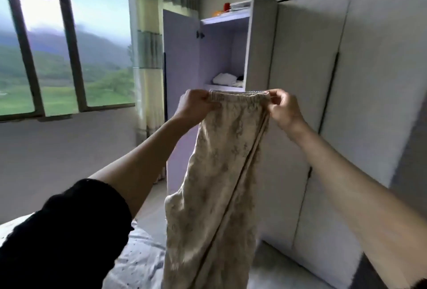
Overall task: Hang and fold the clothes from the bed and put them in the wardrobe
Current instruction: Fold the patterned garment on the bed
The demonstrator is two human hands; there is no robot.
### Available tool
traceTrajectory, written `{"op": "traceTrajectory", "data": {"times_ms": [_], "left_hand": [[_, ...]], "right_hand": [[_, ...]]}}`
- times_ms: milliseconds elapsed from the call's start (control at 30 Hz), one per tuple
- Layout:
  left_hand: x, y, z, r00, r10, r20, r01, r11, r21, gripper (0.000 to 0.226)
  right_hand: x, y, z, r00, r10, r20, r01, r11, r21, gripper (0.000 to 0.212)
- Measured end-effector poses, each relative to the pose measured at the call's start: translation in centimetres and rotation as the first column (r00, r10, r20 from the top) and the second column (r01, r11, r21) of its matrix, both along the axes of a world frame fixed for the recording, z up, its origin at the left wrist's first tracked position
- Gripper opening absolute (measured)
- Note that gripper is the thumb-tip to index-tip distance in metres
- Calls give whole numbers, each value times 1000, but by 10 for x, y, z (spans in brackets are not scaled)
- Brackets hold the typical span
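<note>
hanging lengthwise downward, trousers (217,184) waistband up, pinched by left hand (196,106), right hand (283,109) fingers.

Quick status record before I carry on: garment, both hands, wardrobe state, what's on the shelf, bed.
garment: beige patterned trousers, held up by the elastic waistband, legs hanging straight down
left hand: left hand grips the waistband's left end
right hand: right hand pinches the waistband's right end
wardrobe: white wardrobe, the far compartment's doors open, the nearer doors closed
shelf: folded white clothes lying in the open compartment
bed: pale bedsheet below the trousers
fold status: not yet folded
</note>
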State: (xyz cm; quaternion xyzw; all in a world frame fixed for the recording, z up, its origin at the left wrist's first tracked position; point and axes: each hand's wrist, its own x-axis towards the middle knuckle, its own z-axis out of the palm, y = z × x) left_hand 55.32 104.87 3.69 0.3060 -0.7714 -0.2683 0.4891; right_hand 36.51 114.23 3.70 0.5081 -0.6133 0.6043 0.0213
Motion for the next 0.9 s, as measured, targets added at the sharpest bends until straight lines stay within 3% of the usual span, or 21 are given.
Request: {"op": "traceTrajectory", "data": {"times_ms": [67, 267, 367, 533, 700, 900], "left_hand": [[-34, 5, 17, 1000, -12, 20, 14, 998, -66, 29], [-136, 18, 63, 992, -125, -15, 122, 986, -111, 19], [-169, 34, 83, 977, -188, -101, 167, 969, -180, 36], [-203, 64, 113, 900, -357, -251, 307, 927, -217, 15], [-216, 98, 122, 843, -507, -180, 488, 861, -141, 14], [-211, 132, 127, 684, -656, -320, 679, 732, -50, 21]], "right_hand": [[-27, 13, 20, 994, -93, -51, 93, 996, 2, 22], [-101, 54, 73, 931, -326, -165, 318, 945, -73, 18], [-128, 77, 91, 907, -399, -135, 378, 912, -156, 20], [-147, 123, 122, 949, -316, -8, 300, 908, -291, 9], [-149, 169, 129, 962, -183, 200, 217, 962, -163, 17], [-131, 221, 141, 923, 76, 376, -3, 982, -190, 15]]}}
